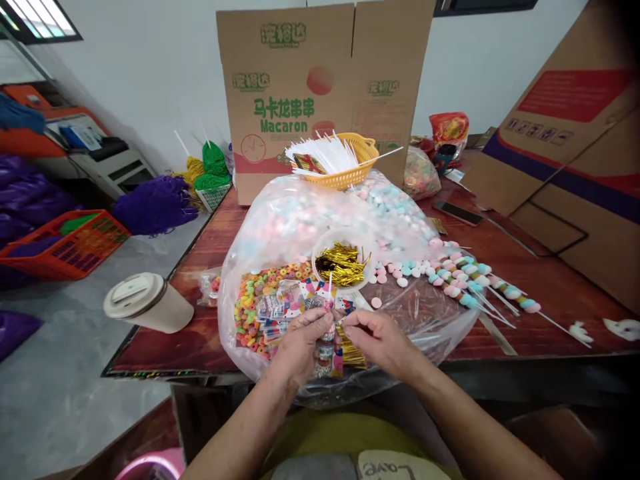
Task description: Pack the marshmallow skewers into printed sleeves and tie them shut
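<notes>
My left hand (pixel 303 340) is closed around the gathered neck of a wrapped candy skewer (pixel 325 353). Its printed clear bag hangs below the fingers, and a white stick pokes out above them. Close beside the neck, my right hand (pixel 375 337) pinches its thumb and fingers together; whatever is between them is too small to make out. Under both hands lie printed plastic bags (pixel 283 303) and a bunch of gold twist ties (pixel 354 350). More gold ties (pixel 345 265) fill a round clear tub (pixel 320 235) just beyond.
A large clear bag (pixel 265 207) of pastel candies spreads over the table, with ring-shaped candies (pixel 245 313) at left. Several candy skewers (pixel 460 273) lie right. Behind are a yellow basket (pixel 345 175) of white sticks and a carton (pixel 290 73). A lidded cup (pixel 150 303) stands left.
</notes>
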{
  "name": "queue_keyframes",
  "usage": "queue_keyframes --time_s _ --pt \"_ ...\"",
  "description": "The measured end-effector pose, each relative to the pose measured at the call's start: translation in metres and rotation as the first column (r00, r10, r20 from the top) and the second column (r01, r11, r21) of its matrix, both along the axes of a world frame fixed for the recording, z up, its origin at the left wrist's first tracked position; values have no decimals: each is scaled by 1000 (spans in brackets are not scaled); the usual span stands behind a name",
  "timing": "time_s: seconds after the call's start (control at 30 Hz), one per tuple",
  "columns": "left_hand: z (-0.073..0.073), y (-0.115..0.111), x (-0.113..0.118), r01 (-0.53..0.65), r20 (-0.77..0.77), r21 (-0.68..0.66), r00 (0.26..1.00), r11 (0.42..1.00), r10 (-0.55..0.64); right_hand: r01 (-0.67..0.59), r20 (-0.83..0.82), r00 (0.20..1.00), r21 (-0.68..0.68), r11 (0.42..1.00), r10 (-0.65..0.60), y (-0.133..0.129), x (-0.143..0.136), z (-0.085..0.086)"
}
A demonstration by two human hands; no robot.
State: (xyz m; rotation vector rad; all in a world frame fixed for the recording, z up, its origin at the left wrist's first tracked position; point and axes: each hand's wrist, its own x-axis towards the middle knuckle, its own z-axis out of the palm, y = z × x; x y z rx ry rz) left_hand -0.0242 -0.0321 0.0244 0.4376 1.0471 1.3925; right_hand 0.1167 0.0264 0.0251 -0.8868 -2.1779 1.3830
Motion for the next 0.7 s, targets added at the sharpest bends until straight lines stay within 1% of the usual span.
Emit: queue_keyframes --time_s 0.07,0.13,0.17,0.23,0.27,0.3,0.37,0.47,0.5,0.53,0.6,0.7 --pt "0 -2 3 17 -37 -20 999 1000 -17 -10 94 996 103 995 0 0 11 -8" --pt "-1 -6 4 61 -94 -60 993 996 -67 42 150 986 216 976 -75 0 26 -12" --pt "-2 -7 5 78 -130 -82 988 994 -88 96 131 982 254 962 -133 0 34 -11" --pt "-3 -8 9 90 -208 -99 972 991 -109 200 37 975 267 943 -217 -3 44 -4" --pt "-4 -8 12 93 -236 -93 965 991 -113 213 -4 976 257 943 -219 -5 45 -1" --pt "-5 -7 16 95 -251 -78 961 992 -112 199 -30 980 250 948 -198 -8 43 2" --pt "-7 -6 24 108 -248 -46 962 993 -116 130 -47 991 284 950 -121 -14 34 3" --pt "-10 -6 32 95 -249 -6 964 995 -93 103 -77 994 420 902 -78 -19 18 -9" --pt "-12 -7 32 87 -264 -4 961 996 -85 104 -85 994 436 894 -75 -19 16 -14" --pt "-12 -9 32 85 -287 -12 954 996 -85 97 -84 994 424 900 -68 -19 14 -18" --pt "-13 -13 29 95 -353 -21 931 995 -96 89 -73 995 350 932 -68 -20 16 -20" --pt "-7 -18 23 176 -497 -4 854 984 -154 92 -47 995 226 970 -83 -20 20 -14"
